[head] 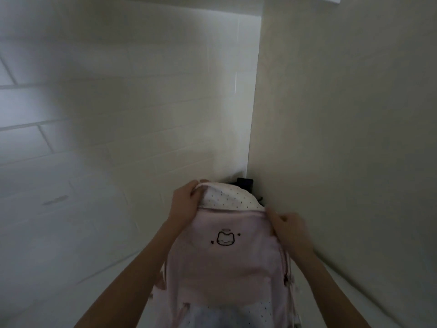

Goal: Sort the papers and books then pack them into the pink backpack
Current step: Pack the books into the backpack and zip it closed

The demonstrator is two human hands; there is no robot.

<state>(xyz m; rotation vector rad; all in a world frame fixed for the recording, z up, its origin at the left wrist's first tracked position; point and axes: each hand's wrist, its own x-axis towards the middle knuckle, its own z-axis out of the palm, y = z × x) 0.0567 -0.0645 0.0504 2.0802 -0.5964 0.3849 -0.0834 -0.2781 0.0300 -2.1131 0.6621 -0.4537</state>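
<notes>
Two hands work at the top of the pink backpack (227, 261), which stands upright in the lower middle of the view, close to the corner where a tiled wall (118, 114) meets a plain wall (343, 114). The left hand (183, 202) has its fingers curled over the upper rim of the bag, its grip closed on the white, dotted fabric (230, 197) at the back of the opening. The right hand (287, 224) is closed at the right edge of the pink front panel, beside the zip line; it seems to pinch the fabric or a zip pull, but which of the two cannot be told. The front panel bears a small cat-face drawing (224, 238).

No papers or books are visible — neither outside the bag nor through its mouth, whose inside is hidden by the dotted fabric. A dark object (244, 184) stands behind the bag in the corner; it is too dim to identify.

Judged from this view alone, the sorting and loading are probably over and the work is at its closing stage — the mouth of the bag being drawn together. What appears to remain is to finish shutting the top. Whether everything has gone inside cannot be confirmed.
</notes>
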